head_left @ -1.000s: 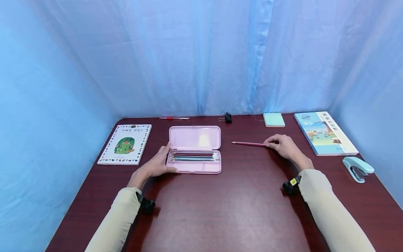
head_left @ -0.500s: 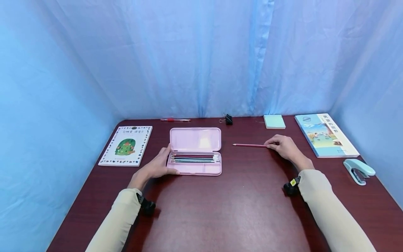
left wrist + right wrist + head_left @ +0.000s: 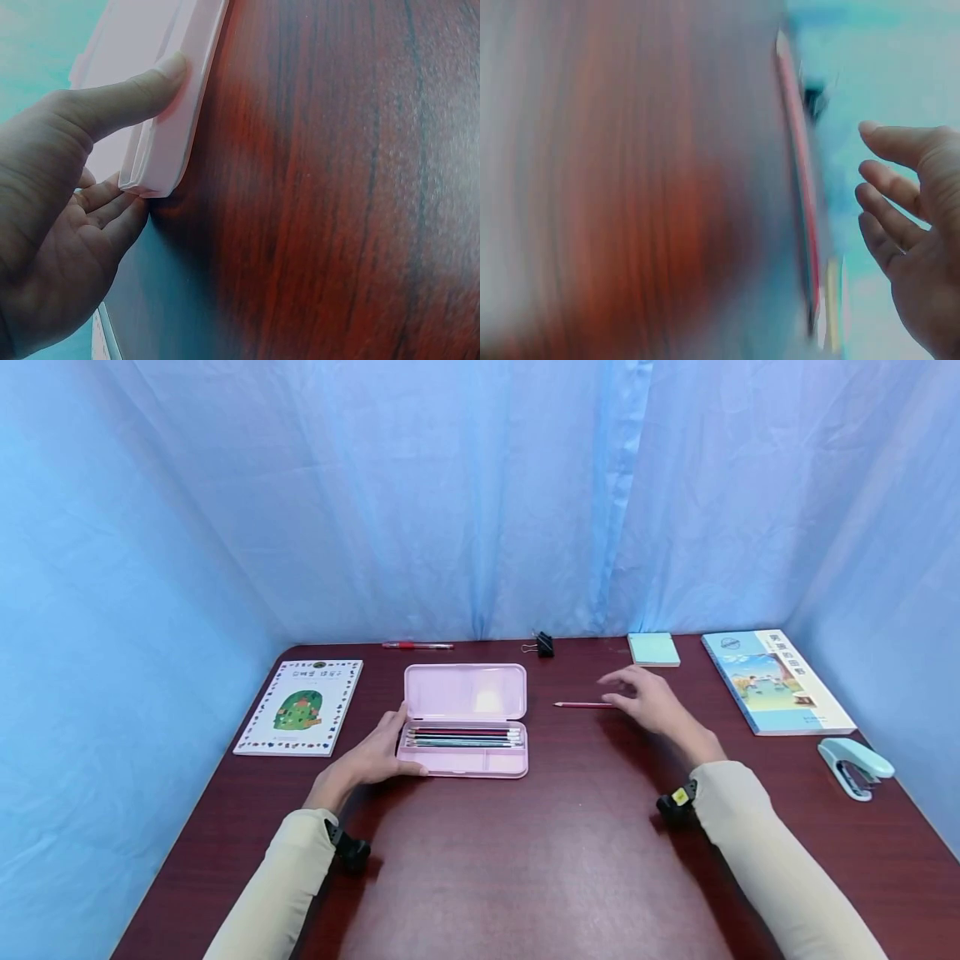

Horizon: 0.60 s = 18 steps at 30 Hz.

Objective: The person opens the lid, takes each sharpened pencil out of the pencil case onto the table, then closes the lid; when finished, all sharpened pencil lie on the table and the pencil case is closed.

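Note:
An open pink pencil case (image 3: 462, 762) lies on the table with its lid folded back. Several pencils (image 3: 463, 737) rest in its upper compartment. My left hand (image 3: 369, 753) holds the case's left end; in the left wrist view, the thumb lies on its front side and the fingers meet its end. To the right of the case, a red pencil (image 3: 581, 704) lies on the table, its sharpened tip pointing left. Over the pencil's right end hovers my right hand (image 3: 647, 697), fingers apart and holding nothing. The right wrist view shows a gap between those fingers and the pencil (image 3: 799, 161).
A white book (image 3: 300, 706) lies at left, and a thicker book (image 3: 776, 681) at right. Near it is a mint stapler (image 3: 855, 767). Along the back edge are a red pen (image 3: 417, 646), a black binder clip (image 3: 543, 645) and a sticky-note pad (image 3: 653, 649).
My right hand has let go of the red pencil, lifted and shifted left above it. The pencil stays on the table. My left hand has kept its place on the case.

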{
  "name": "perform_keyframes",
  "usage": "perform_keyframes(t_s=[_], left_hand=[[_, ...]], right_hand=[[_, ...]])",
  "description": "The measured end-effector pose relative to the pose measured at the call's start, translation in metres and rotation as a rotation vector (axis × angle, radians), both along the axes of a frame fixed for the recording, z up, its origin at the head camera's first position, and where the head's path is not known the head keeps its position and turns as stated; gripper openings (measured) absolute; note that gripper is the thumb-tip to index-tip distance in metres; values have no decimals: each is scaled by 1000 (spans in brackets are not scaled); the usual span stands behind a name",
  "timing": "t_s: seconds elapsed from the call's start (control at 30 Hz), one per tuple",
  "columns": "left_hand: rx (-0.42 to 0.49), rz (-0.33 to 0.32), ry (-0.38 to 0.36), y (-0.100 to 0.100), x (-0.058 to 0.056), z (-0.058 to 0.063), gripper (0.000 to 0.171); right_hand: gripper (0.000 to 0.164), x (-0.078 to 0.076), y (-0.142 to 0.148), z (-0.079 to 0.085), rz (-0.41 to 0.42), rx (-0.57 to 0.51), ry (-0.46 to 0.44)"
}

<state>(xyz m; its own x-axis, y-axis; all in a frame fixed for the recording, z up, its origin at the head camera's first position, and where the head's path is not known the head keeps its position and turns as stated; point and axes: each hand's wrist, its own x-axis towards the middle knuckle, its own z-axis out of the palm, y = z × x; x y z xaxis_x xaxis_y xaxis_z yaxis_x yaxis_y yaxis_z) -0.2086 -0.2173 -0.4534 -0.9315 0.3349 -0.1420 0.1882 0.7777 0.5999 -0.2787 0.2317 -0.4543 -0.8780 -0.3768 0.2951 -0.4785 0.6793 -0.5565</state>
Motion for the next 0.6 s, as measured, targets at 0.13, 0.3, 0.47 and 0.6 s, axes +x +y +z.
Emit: perform_keyframes(t_s=[0.13,0.3,0.47,0.6], left_hand=[[5,-3,5,0,0,0,119],[10,-7,8,-1,-1,-1,118],[17,-6,11,-1,-1,-1,118],[17,-3,-1,0,0,1,118]], right_hand=[[28,10,-48,6,81,-92,-22],[29,27,-103,8,215,-140,-130],[29,39,-140,6,342,-90,-153],[27,44,-155,6,376,61,-160]])
